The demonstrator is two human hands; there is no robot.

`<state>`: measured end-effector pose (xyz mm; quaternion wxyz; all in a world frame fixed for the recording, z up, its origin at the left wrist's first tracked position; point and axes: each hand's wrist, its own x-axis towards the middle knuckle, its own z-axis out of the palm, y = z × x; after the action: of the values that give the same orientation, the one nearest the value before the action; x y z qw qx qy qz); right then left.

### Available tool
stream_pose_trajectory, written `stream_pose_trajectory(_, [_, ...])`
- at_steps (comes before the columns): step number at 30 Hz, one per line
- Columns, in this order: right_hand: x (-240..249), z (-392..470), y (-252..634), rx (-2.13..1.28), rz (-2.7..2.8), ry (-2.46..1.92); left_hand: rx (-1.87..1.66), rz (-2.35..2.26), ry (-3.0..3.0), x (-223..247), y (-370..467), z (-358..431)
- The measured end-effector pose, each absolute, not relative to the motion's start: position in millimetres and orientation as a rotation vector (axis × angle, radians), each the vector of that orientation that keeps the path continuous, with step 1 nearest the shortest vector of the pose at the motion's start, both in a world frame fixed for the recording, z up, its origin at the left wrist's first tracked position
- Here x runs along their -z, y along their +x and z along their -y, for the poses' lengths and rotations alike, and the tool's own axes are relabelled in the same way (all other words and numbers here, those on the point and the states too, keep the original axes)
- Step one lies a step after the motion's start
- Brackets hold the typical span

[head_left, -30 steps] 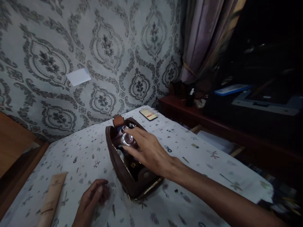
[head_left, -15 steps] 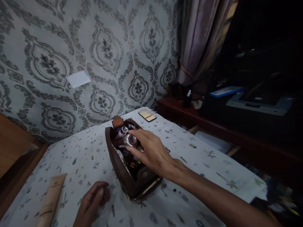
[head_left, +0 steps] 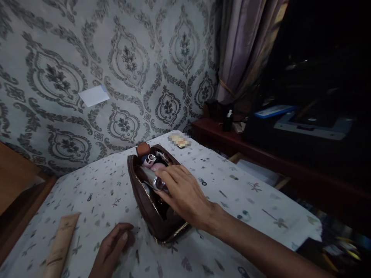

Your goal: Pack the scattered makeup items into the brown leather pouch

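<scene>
A brown zippered toiletry bag [head_left: 145,204] stands unzipped on the patterned cloth, its mouth facing up. Inside it, my right hand [head_left: 184,191] grips a dark cylindrical bottle with a shiny silver end [head_left: 158,183] between thumb and fingers. Beyond that bottle, a pink item with a silver ring-like top [head_left: 150,159] and other small toiletries show; the bag's near part is partly hidden by my hand. My left hand [head_left: 111,247] rests on the cloth left of the bag, fingers loosely curled, thumb apart, holding nothing.
A beige tube [head_left: 61,245] lies at the left on the patterned cloth [head_left: 107,185]. A phone [head_left: 181,144], partly blurred, is near the far corner. Wallpaper rises behind. Along the right runs a dark red ledge [head_left: 214,133] with a small dropper bottle [head_left: 228,120].
My right hand has shifted slightly down and toward me with the silver-ended bottle, showing more of the pink item behind it. My left hand stays nearly still.
</scene>
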<state>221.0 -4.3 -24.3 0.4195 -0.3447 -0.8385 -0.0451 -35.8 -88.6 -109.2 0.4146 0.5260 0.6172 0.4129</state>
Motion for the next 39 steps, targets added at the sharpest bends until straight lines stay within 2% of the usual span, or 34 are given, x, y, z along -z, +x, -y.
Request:
stream_pose_trajectory(20, [20, 3, 220, 0.076, 2.104, -0.845, -1.002, -1.546, 1.336, 108, -36, 88])
stream_pose_trajectory(25, [18, 3, 221, 0.065, 2.106, -0.861, -0.883, -1.512, 1.377, 110, -44, 85])
stream_pose_trajectory(31, [18, 3, 223, 0.032, 2.111, -0.879, -0.993, -1.541, 1.349, 109, -38, 88])
stream_pose_trajectory(39, [20, 1, 227, -0.084, 2.08, -0.838, -0.86, -1.475, 1.421, 114, -52, 85])
